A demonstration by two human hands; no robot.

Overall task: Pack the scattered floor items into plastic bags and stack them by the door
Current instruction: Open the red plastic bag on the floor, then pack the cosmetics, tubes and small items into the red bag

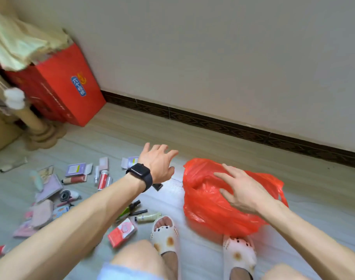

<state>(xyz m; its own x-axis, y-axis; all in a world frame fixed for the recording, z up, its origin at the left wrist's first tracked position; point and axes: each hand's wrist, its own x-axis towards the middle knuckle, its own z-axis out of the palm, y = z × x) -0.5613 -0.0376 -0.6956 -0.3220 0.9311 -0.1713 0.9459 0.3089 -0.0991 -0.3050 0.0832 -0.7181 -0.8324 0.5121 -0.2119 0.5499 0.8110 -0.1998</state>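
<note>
The pale wood-grain floor (213,134) runs to a dark patterned skirting board (233,126) under a plain wall. At far left a glossy red cardboard box (71,87) stands in the corner, its top hidden under a crumpled pale green cloth (21,41); that side is blurred. The thin, crinkled red plastic bag (209,209) lies slumped on the floor just ahead of the cream slippers (165,233), its long axis running from near to far; a handle loop trails off to the right, and what it holds cannot be made out. The right hand (243,193) hovers above the bag, fingers spread and empty. The left hand (158,162), wearing a black watch (140,174), is spread wide and empty above the scattered small boxes and tubes (81,174), several hidden beneath the forearm. A red-and-white carton (122,232) lies beside the left slipper.
</note>
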